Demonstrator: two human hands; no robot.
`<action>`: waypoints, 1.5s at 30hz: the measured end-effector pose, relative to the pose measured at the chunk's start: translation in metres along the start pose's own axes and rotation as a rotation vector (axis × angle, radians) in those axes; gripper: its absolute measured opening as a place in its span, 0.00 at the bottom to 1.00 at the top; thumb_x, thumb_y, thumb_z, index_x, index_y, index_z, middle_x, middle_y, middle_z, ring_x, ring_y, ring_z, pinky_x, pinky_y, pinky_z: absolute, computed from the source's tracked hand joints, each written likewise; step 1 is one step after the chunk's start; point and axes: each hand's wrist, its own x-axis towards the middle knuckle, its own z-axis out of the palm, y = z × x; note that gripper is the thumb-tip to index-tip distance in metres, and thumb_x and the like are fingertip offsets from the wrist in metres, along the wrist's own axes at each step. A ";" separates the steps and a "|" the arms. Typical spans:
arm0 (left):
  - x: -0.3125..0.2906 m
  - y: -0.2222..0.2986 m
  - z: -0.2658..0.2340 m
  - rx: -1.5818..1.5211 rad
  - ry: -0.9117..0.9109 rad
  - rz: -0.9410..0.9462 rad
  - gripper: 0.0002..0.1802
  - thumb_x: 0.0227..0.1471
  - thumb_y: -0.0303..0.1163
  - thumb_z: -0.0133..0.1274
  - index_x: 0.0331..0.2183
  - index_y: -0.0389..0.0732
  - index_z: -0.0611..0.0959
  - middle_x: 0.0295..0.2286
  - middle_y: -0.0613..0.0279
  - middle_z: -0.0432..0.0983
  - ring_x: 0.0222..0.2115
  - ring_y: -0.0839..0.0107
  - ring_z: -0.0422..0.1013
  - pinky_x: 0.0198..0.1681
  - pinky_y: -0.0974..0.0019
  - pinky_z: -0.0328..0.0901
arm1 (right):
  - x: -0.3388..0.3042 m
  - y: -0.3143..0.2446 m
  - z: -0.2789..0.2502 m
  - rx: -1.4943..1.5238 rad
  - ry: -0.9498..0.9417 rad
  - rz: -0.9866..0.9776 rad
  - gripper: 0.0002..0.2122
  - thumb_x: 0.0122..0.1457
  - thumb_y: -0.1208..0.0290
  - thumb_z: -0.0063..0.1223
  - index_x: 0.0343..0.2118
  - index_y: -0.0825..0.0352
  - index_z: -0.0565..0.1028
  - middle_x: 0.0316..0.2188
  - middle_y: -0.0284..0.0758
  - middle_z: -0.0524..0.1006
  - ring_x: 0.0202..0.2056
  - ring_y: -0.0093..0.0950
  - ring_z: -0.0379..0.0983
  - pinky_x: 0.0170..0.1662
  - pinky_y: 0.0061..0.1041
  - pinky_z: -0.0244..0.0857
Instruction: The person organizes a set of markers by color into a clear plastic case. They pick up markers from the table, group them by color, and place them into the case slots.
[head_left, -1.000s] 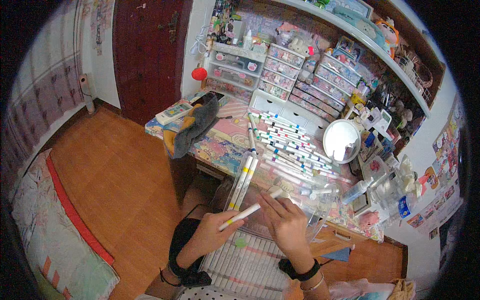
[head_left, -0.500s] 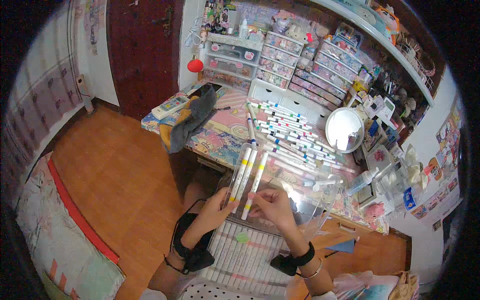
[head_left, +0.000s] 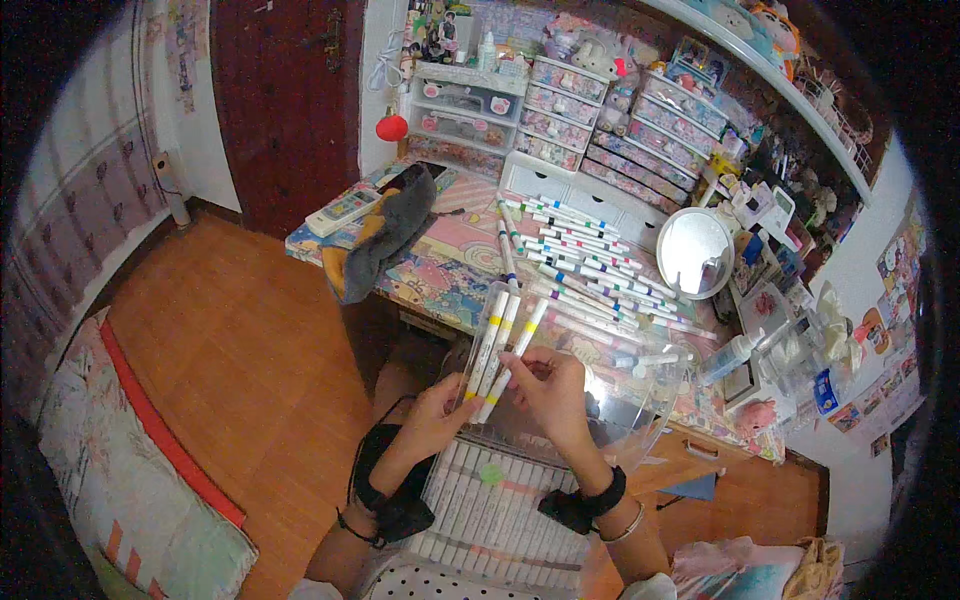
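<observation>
The right hand (head_left: 553,388) pinches a yellow-banded marker (head_left: 526,334) at the left of a clear tray (head_left: 475,360); the left hand (head_left: 438,412) curls at two markers' (head_left: 488,346) near ends, its grip impossible to tell.

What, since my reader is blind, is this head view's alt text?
A person's right hand pinches a yellow-banded white marker beside two more at a clear box; the left hand is at their lower ends. More markers lie on the desk.

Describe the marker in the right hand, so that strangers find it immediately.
Find the patterned desk, then the clear case at its front. Over its left part are three yellow-banded markers; this marker is the rightmost, pinched by the right hand.
</observation>
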 end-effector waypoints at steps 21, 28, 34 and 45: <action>-0.008 0.023 -0.002 0.203 -0.030 -0.059 0.22 0.56 0.37 0.56 0.47 0.36 0.71 0.33 0.56 0.77 0.32 0.73 0.73 0.36 0.66 0.67 | 0.016 -0.010 -0.009 -0.261 -0.170 -0.057 0.16 0.55 0.65 0.61 0.19 0.75 0.77 0.10 0.37 0.73 0.12 0.23 0.67 0.18 0.24 0.59; -0.009 0.025 0.000 0.170 -0.024 -0.058 0.21 0.55 0.36 0.57 0.48 0.38 0.71 0.36 0.60 0.76 0.34 0.75 0.72 0.38 0.68 0.68 | 0.006 -0.005 -0.006 -0.047 -0.101 0.017 0.14 0.56 0.68 0.60 0.22 0.75 0.78 0.14 0.39 0.75 0.14 0.25 0.70 0.19 0.26 0.62; -0.010 0.026 0.001 0.140 -0.037 -0.082 0.21 0.55 0.35 0.57 0.47 0.38 0.71 0.35 0.62 0.76 0.34 0.77 0.71 0.39 0.69 0.68 | 0.009 -0.003 -0.010 -0.007 -0.189 0.033 0.11 0.58 0.71 0.57 0.27 0.76 0.79 0.16 0.39 0.78 0.18 0.25 0.76 0.21 0.24 0.66; 0.020 0.071 -0.014 0.545 0.229 0.277 0.27 0.52 0.26 0.56 0.54 0.42 0.70 0.45 0.50 0.69 0.42 0.59 0.70 0.45 0.60 0.67 | -0.010 -0.010 -0.016 -0.071 -0.019 -0.011 0.10 0.58 0.71 0.53 0.26 0.75 0.75 0.12 0.36 0.71 0.15 0.20 0.63 0.20 0.26 0.58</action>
